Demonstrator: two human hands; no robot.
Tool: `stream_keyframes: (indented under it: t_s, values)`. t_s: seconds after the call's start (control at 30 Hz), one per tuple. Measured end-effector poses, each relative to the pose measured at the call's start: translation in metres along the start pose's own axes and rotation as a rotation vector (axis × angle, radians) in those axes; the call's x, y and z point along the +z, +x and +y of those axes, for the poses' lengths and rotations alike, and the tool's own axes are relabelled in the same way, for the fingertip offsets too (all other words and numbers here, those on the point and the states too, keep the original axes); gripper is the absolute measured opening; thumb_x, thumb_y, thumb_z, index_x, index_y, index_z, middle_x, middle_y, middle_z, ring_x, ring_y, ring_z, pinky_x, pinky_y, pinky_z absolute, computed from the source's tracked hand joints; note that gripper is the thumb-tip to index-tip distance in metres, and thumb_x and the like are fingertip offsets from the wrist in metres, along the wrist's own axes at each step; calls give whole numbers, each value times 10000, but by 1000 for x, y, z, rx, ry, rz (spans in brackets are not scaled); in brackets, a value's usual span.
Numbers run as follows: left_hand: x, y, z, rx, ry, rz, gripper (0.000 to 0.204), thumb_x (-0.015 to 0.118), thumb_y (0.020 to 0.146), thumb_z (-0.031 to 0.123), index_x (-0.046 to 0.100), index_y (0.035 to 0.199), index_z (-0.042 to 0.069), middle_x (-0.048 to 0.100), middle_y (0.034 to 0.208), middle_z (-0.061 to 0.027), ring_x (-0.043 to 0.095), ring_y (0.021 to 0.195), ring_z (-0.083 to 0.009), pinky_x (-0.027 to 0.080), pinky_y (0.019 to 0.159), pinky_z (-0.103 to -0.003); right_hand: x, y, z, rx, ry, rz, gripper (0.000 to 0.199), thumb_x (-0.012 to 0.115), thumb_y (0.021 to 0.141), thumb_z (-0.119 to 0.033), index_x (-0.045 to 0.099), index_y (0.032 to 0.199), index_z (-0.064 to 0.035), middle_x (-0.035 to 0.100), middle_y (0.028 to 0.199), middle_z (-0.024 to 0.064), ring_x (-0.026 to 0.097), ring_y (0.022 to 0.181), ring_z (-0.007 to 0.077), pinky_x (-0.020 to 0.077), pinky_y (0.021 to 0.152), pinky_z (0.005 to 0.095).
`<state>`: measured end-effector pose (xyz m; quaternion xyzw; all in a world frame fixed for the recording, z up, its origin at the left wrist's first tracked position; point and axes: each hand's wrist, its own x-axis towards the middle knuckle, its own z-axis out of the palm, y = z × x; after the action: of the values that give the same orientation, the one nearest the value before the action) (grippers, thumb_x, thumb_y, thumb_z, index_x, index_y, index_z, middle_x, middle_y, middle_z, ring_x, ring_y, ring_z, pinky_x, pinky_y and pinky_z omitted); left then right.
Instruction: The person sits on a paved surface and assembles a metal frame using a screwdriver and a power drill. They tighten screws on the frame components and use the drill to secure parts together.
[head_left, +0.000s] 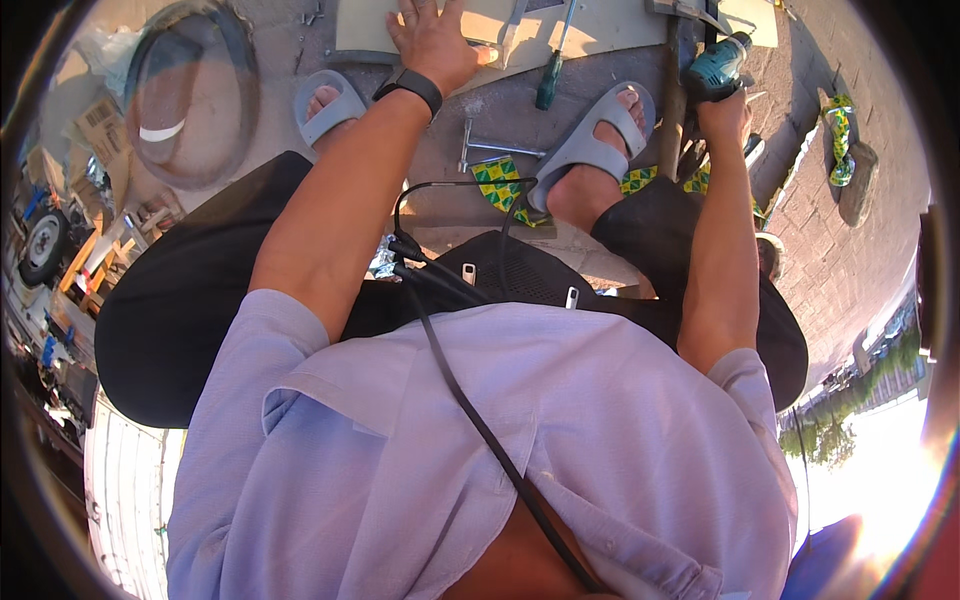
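My left hand (432, 50) lies with its fingers spread on a cream-coloured board (600, 38) at the top of the view, and its fingertips run up to the picture's edge. A wristband circles that wrist. On the right, my right hand (722, 115) is wrapped round the grip of a teal power drill (718, 68). The drill's front end points up and to the right. Between the hands, a screwdriver (548, 80) with a dark green handle rests with its shaft across the board. Nearer to me, a metal T-shaped wrench (492, 147) lies on the paving.
A large black rubber ring (250, 110) lies on the ground to the left, near a cardboard box (102, 130). My sandalled feet, with a grey sandal (590, 150) on the right one, flank yellow-green patterned sheeting (505, 190). A black cable (460, 385) crosses my shirt.
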<state>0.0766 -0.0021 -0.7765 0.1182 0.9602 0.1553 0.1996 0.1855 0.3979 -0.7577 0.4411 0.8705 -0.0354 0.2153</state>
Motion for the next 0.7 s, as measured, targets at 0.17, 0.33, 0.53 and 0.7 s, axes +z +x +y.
stream_keyframes:
  t_s: [0.17,0.33,0.53,0.7]
  values:
    - [-9,1,1,2,-30,-23,1093,870,684,499,366,1597,171,154,1656,-330,158,1518,-543,153,1212,-667,9,16,9,-26,-24,14,646,701,783,-169,487,1356,41,577,1334,326,557,1281,463,456,1099,496]
    - [-19,3,3,-3,-15,-67,1051,859,701,466,382,1594,186,143,1666,-316,160,1524,-531,169,1207,-669,3,13,12,-55,31,-2,591,684,793,-164,513,1313,58,579,1320,342,564,1255,492,452,1096,508]
    - [-3,18,-24,101,103,-13,942,824,752,378,404,1576,195,179,1654,-311,146,1542,-495,166,1219,-656,6,11,12,-78,25,21,602,668,793,-148,495,1332,58,575,1304,356,557,1261,485,449,1093,509]
    - [-18,17,-17,96,48,-43,947,816,742,339,394,1578,204,193,1651,-302,133,1549,-485,137,1232,-646,9,12,12,-105,3,61,616,665,796,-144,481,1350,51,591,1296,342,543,1275,480,438,1102,510]
